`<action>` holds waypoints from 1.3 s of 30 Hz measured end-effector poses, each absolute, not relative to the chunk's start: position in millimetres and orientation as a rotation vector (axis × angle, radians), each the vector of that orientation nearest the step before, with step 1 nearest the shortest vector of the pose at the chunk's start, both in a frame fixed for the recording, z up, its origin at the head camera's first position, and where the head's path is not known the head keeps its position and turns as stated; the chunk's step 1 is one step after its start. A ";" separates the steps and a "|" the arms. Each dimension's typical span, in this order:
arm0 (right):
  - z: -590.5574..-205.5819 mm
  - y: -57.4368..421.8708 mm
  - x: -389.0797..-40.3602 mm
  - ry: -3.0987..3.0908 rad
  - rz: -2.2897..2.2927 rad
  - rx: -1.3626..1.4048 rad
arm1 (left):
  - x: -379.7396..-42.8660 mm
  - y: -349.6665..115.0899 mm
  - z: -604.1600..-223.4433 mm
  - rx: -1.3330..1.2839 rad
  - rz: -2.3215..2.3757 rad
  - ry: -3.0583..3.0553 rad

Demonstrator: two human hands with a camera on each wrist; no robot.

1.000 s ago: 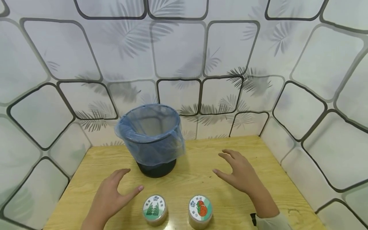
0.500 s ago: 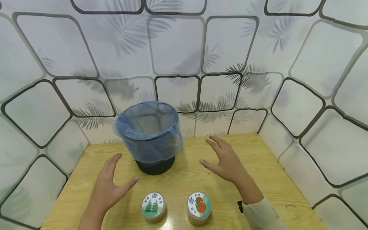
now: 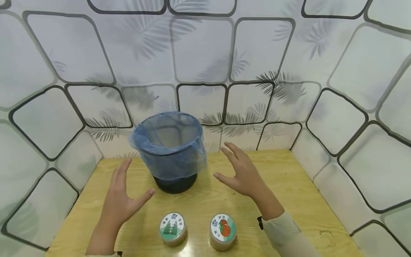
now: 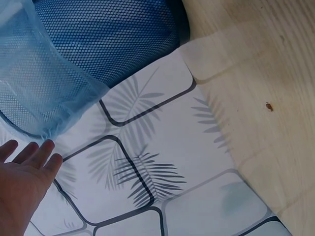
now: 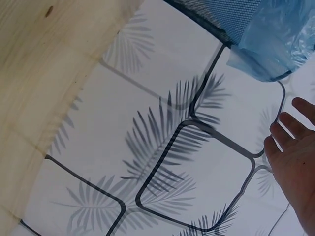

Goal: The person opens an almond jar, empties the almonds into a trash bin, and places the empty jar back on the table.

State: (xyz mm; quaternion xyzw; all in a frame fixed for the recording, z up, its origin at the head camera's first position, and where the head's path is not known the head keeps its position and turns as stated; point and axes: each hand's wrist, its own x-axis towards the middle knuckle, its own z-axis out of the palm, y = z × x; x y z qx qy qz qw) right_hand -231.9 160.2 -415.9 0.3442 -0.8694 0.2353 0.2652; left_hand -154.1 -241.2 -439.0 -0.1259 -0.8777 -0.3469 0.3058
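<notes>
A dark mesh waste bin [image 3: 174, 185] stands at the back of the table, with a blue plastic bag [image 3: 174, 164] lining it and folded over its rim. To its left my left hand [image 3: 120, 200] is held up, thumb apart from the fingers, holding nothing. My right hand [image 3: 242, 175] is on the bin's other side, fingers spread and nothing in them. Both hands appear apart from the bag. Both wrist views show the left hand [image 4: 24, 182] and the right hand [image 5: 298, 157] near the bagged rim, fingers extended.
Two short cylinders with round labels stand near the front: one with green leaves [image 3: 172, 228], one with orange-red fruit [image 3: 223, 232]. The wooden table [image 3: 289, 200] meets patterned wall covering [image 3: 202, 50] at the back and right.
Both hands have moved forward toward the bin; the right hand has also moved left. Bin and cylinders have stayed in place, while the head view has shifted slightly.
</notes>
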 end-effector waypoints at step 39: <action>-373.0 87.8 -274.2 -2.355 0.660 1.081 | -199.4 -232.1 -399.7 -0.529 -0.775 -2.231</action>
